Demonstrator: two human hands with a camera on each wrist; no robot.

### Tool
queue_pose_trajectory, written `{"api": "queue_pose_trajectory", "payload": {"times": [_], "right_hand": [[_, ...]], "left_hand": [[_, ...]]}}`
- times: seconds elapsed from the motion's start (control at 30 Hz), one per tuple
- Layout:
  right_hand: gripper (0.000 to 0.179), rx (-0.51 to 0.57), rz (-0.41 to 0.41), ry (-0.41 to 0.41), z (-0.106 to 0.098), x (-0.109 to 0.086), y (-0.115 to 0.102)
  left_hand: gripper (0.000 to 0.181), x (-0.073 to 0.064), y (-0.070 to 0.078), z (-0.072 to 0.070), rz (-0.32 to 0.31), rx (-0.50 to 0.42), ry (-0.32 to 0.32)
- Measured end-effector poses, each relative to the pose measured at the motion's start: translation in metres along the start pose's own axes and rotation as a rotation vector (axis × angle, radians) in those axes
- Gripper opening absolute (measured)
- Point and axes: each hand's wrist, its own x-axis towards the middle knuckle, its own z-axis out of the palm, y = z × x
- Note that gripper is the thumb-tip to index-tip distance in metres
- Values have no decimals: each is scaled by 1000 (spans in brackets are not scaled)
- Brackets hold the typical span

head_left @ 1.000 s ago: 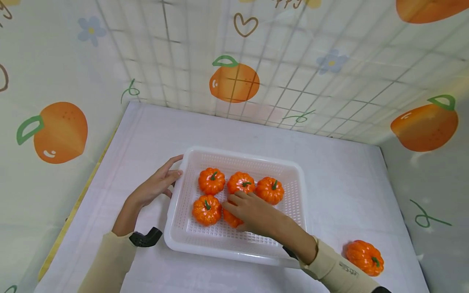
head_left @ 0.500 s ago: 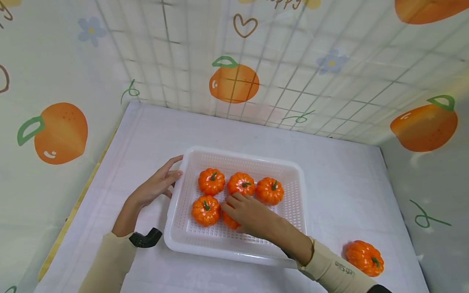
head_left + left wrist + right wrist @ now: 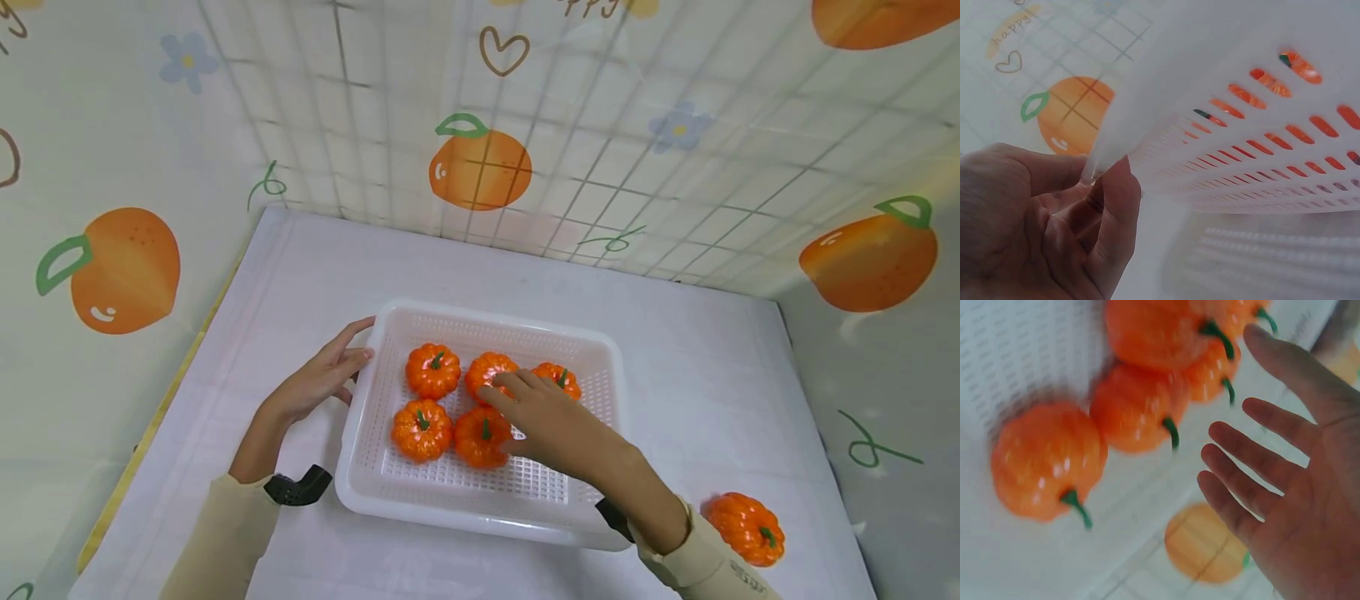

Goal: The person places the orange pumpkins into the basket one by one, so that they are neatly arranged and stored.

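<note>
A white plastic basket (image 3: pixel 480 525) with slotted walls holds several glossy orange toy pumpkins with green stems. My left hand (image 3: pixel 318 379) pinches the basket's left rim between thumb and fingers, as the left wrist view shows around the rim (image 3: pixel 1100 156). Over the basket, my right hand (image 3: pixel 555 421) is spread with nothing in it; the right wrist view shows its fingers (image 3: pixel 1247 456) apart from the pumpkins. Just left of the right thumb sits the front middle pumpkin (image 3: pixel 482 437). That hand partly hides the back middle pumpkin (image 3: pixel 487 371) and the back right pumpkin (image 3: pixel 558 379).
One more pumpkin (image 3: pixel 746 529) lies on the white tablecloth (image 3: pixel 697 392), right of the basket and beside the right sleeve. A fruit-printed curtain (image 3: pixel 480 83) over a wire grid stands behind, with printed sheets at both sides.
My right hand has let go of the front middle pumpkin and lifted away up and to the right, fingers spreading. That pumpkin is now in plain sight. The left hand has stayed on the rim.
</note>
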Motion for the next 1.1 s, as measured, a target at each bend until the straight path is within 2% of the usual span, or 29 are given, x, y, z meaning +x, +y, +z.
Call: {"api": "queue_pose_trajectory", "payload": {"times": [0.2, 0.33, 0.5, 0.67, 0.83, 1.0, 1.1], "right_hand": [[68, 40, 145, 68, -15, -27, 19], [68, 61, 279, 102, -17, -50, 32], [68, 80, 452, 172, -11, -85, 47], [61, 76, 644, 256, 5, -130, 61], [58, 102, 898, 192, 24, -171, 73], [68, 223, 1083, 89, 37, -201, 82], [77, 290, 1205, 29, 46, -213, 85]], "left_hand": [[59, 1, 1, 1, -4, -10, 4], [59, 1, 2, 1, -8, -9, 2], [59, 2, 2, 1, 8, -10, -7], [59, 2, 0, 1, 13, -8, -11], [58, 2, -2, 0, -1, -3, -2], [58, 1, -2, 0, -7, -8, 1], [58, 1, -2, 0, -11, -5, -5]]}}
